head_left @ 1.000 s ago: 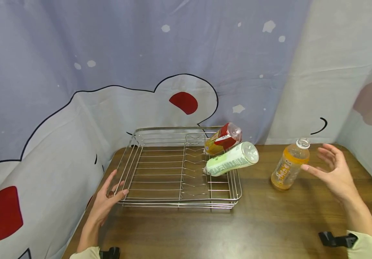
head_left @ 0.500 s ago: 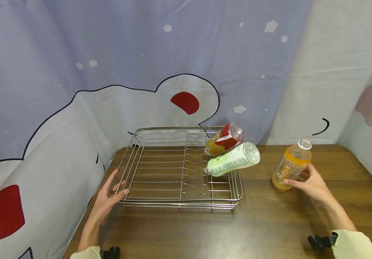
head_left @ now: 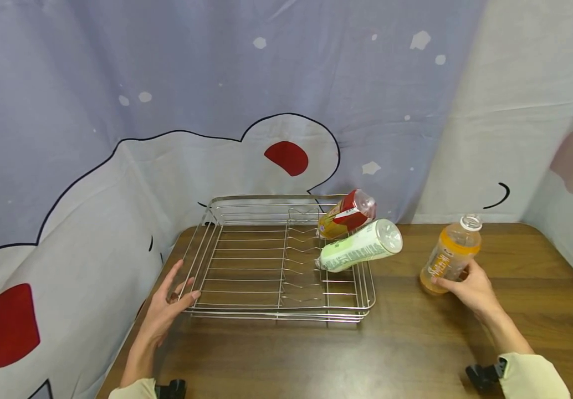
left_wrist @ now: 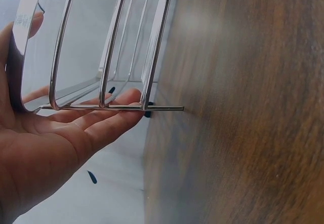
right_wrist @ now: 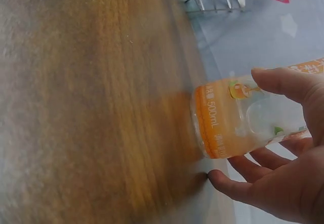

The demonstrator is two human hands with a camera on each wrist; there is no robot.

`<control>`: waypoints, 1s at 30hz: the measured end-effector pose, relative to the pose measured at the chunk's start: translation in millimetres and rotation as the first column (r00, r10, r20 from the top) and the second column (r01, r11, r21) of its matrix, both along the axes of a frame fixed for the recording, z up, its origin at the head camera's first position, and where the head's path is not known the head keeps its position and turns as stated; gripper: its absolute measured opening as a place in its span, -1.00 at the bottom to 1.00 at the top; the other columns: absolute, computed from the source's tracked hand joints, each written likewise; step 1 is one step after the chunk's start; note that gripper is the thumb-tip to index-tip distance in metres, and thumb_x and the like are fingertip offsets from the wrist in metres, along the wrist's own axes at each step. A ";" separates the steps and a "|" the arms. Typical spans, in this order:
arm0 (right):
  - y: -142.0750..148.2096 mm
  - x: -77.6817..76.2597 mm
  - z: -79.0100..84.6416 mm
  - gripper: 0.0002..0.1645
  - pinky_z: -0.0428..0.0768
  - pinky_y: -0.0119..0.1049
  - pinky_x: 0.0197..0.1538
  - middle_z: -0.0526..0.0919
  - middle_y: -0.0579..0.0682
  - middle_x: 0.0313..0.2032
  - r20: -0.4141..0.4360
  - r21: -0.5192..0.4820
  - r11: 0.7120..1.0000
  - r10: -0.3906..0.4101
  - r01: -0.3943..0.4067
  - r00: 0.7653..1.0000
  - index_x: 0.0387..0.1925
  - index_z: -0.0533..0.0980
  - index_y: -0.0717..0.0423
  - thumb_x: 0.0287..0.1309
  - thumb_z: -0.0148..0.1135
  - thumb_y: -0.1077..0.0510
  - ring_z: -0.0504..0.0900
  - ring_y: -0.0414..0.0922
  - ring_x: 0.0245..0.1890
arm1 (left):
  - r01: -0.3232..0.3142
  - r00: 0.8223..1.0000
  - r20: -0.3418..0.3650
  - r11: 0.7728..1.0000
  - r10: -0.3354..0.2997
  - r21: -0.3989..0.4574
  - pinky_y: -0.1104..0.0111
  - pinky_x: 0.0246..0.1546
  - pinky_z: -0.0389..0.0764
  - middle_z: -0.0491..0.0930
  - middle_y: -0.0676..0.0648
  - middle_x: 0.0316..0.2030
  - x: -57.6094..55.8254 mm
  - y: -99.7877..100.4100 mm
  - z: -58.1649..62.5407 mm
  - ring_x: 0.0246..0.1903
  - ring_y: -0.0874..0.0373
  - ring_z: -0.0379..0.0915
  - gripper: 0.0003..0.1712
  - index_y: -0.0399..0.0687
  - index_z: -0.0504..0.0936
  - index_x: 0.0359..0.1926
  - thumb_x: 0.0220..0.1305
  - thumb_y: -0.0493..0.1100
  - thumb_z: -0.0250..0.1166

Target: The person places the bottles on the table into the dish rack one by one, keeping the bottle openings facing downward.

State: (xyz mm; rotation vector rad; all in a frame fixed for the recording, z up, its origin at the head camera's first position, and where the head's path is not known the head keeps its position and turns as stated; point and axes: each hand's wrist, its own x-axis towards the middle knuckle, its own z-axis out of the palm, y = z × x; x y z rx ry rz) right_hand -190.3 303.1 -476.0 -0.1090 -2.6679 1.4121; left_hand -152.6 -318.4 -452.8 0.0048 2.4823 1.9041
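A wire dish rack [head_left: 266,309] stands on the table. My left hand [head_left: 158,315] holds its front left corner, thumb over the rim; in the left wrist view the fingers [left_wrist: 114,125] lie against the wires from outside. To the right of the rack, my right hand [head_left: 475,289] grips a clear plastic bottle [head_left: 458,241] with an orange label, thumb on one side and fingers behind. The bottle leans slightly, its uncapped mouth up. In the right wrist view its base [right_wrist: 205,125] is at the tabletop; whether it touches, I cannot tell.
Two more bottles lean neck-down at the rack's right side: a pale green one [head_left: 358,248] in front, a red and yellow one [head_left: 343,217] behind. Their bases stick out past the rim. A patterned curtain [head_left: 206,83] hangs behind the wooden table [head_left: 286,360].
My right hand has moved left and down from beside the orange-labelled bottle and closed round its lower part. The left hand has stayed on the rack's corner.
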 end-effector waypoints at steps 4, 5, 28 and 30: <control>1.8 1.6 1.2 -0.15 0.39 -0.28 -0.10 0.37 0.52 0.16 0.001 0.007 1.000 -0.011 0.011 1.000 0.23 0.22 0.50 0.07 0.46 0.16 0.40 0.37 0.12 | 0.004 1.000 0.001 1.000 -0.004 -0.006 0.66 0.00 0.31 -0.15 -0.22 0.52 -0.2 0.1 0.1 0.38 -0.14 0.13 0.00 0.33 -0.16 0.58 0.37 -0.20 0.26; 2.3 1.9 1.6 -0.15 0.39 -0.30 -0.10 0.38 0.52 0.15 -0.003 0.012 1.000 -0.012 0.012 1.000 0.22 0.23 0.50 0.07 0.47 0.15 0.40 0.37 0.12 | 0.006 1.000 0.002 1.000 -0.006 -0.005 0.66 0.00 0.30 -0.16 -0.21 0.52 -0.1 0.1 0.0 0.39 -0.15 0.12 0.00 0.33 -0.17 0.58 0.37 -0.20 0.26; 2.7 16.3 67.4 -0.23 0.44 -0.60 -0.25 0.47 -0.13 0.03 -0.134 0.027 0.999 0.042 -0.039 0.990 0.24 0.30 0.31 0.10 0.47 0.13 0.35 -0.53 -0.12 | 0.002 1.000 0.011 1.000 -0.002 -0.006 0.46 0.15 0.29 -0.07 -0.25 0.50 -2.6 -1.8 -0.1 0.44 -0.16 0.01 0.00 0.36 -0.15 0.58 0.37 -0.17 0.27; 0.6 18.3 76.5 -0.22 0.44 -0.58 -0.25 0.47 -0.13 0.04 -0.135 0.042 0.998 0.046 -0.041 0.990 0.25 0.31 0.27 0.09 0.48 0.12 0.35 -0.53 -0.12 | 0.003 1.000 0.010 1.000 -0.003 -0.001 0.22 0.28 0.22 -0.09 -0.26 0.50 -2.6 -2.6 -0.7 0.44 -0.18 -0.02 0.00 0.36 -0.15 0.58 0.37 -0.17 0.28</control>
